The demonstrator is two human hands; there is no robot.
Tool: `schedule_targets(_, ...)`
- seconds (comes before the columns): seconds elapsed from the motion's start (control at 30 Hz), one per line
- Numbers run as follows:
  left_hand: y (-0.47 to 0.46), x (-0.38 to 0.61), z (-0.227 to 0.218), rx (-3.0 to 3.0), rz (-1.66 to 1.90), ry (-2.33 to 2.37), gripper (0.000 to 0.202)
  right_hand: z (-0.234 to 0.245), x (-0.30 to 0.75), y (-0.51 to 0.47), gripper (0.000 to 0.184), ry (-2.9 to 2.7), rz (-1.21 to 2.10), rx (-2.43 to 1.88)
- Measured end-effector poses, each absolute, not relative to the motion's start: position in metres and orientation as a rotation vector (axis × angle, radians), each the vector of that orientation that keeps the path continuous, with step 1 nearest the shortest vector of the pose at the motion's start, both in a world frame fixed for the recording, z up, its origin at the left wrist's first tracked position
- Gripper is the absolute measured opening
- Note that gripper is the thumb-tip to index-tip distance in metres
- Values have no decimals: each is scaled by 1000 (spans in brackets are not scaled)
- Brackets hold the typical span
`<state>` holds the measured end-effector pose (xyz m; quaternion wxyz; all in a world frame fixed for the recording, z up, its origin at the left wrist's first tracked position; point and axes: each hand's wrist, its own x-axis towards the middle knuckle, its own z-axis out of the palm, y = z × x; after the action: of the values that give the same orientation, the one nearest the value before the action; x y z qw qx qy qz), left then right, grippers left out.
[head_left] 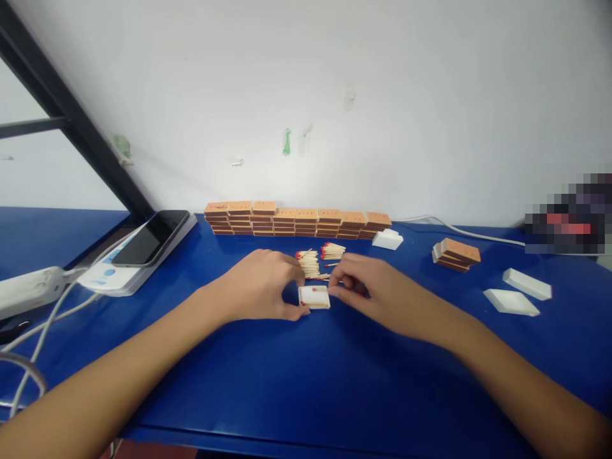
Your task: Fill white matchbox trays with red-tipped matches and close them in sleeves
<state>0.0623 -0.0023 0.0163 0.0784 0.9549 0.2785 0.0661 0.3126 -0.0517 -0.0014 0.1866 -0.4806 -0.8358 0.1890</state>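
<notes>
A small white matchbox tray (321, 298) lies on the blue tabletop between my hands, with a few red-headed matches inside. My left hand (268, 284) curves around the tray's left end, thumb at the near corner and fingers at the far side. At the tray's right edge, the fingertips of my right hand (361, 287) are pinched together on the end of a match (317, 290) whose red head points left over the tray. Just beyond lie a larger pile of loose matches (308, 262) and a smaller pile (333, 250).
Stacked orange-brown matchboxes (295, 222) line the wall. White trays (388, 239) stand at their right end. Farther right are more matchboxes (456, 254) and two white trays (511, 302). A phone (153, 239) rests on a white device at left, beside cables and a power strip (31, 290).
</notes>
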Motion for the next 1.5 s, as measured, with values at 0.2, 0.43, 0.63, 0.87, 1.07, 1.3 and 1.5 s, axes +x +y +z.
schedule_targets(0.2, -2, 63, 16, 2850, 200, 816, 26, -13, 313, -46, 9, -2320, 446, -1391)
schedule_targets(0.43, -2, 63, 18, 2851, 199, 810, 27, -21, 333, -29, 9, -2368, 417, -1392)
schedule_targets(0.63, -2, 62, 18, 2853, 198, 815, 27, -22, 328, -32, 12, -2418, 433, -1419)
schedule_targets(0.87, -2, 62, 17, 2862, 194, 832, 26, -7, 328, -41, 12, -2382, 427, -1419)
schedule_targets(1.07, -4, 64, 15, 2861, 204, 794, 27, -6, 306, -56, 8, -2405, 537, -1328)
schedule_targets(1.3, -4, 64, 15, 2861, 218, 788, 27, -22, 315, -37, 11, -2243, 436, -1319)
schedule_targets(1.5, -4, 64, 16, 2868, 205, 794, 27, -36, 321, -26, 12, -2314, 486, -1305)
